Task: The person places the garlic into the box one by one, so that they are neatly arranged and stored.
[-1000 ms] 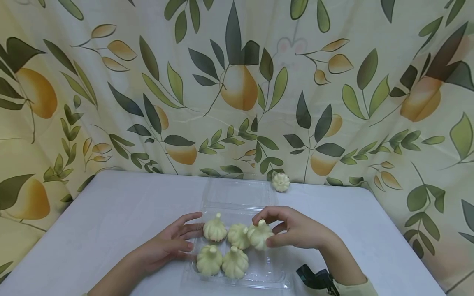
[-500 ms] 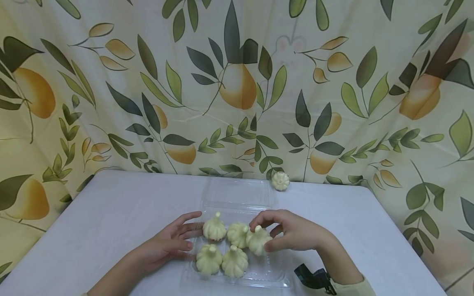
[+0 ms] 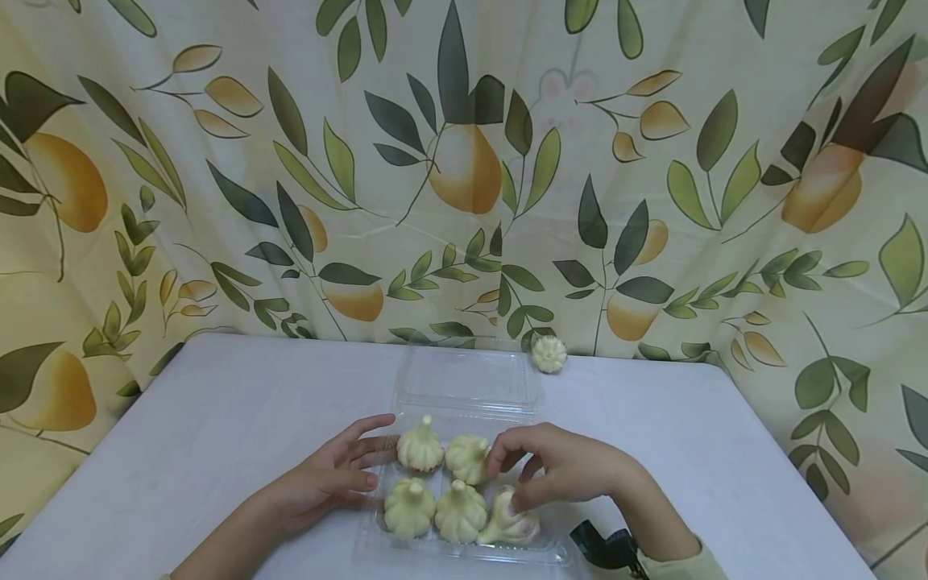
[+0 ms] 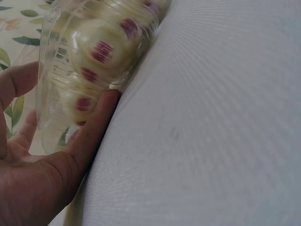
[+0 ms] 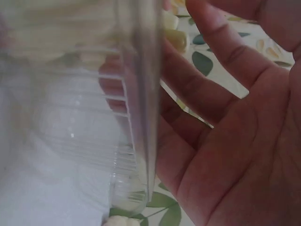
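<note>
Lower centre, the tipped dumpling (image 3: 510, 524) lies under the right hand's (image 3: 561, 471) loosely curled fingers (image 3: 507, 453), tray (image 3: 540, 552) on white table (image 3: 217, 419), leafy curtain (image 3: 464, 161) behind.

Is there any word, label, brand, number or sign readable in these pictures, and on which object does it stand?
None: no text can be read in any view.
The clear plastic tray has no label, only ribbed walls.
The dumplings carry red blotches, not letters.
The curtain shows only leaves, fruit and a faint rabbit figure.
</note>
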`<action>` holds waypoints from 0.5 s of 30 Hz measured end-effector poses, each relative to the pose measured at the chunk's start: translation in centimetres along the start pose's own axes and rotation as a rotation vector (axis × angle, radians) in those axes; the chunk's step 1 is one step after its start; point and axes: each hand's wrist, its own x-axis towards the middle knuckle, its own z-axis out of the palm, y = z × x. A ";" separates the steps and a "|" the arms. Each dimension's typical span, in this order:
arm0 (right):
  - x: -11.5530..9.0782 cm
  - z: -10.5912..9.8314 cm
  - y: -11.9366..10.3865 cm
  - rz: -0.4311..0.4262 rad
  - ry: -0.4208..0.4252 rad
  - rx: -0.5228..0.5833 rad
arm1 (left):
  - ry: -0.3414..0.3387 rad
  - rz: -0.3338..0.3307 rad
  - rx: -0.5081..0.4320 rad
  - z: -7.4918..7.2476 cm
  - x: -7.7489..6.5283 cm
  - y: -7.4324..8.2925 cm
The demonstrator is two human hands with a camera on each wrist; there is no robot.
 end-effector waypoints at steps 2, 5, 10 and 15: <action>0.1 0.2 -0.2 0.016 -0.017 -0.036 | -0.002 0.001 0.000 0.0 0.0 0.0; 0.2 0.5 -0.5 0.043 -0.057 -0.067 | -0.005 0.003 0.002 0.0 0.0 0.0; 0.3 1.2 -0.6 0.055 -0.122 -0.122 | -0.004 0.004 0.008 -0.1 0.0 0.0; 0.5 1.6 -0.5 0.043 -0.126 -0.169 | -0.006 0.008 0.008 -0.1 0.0 0.0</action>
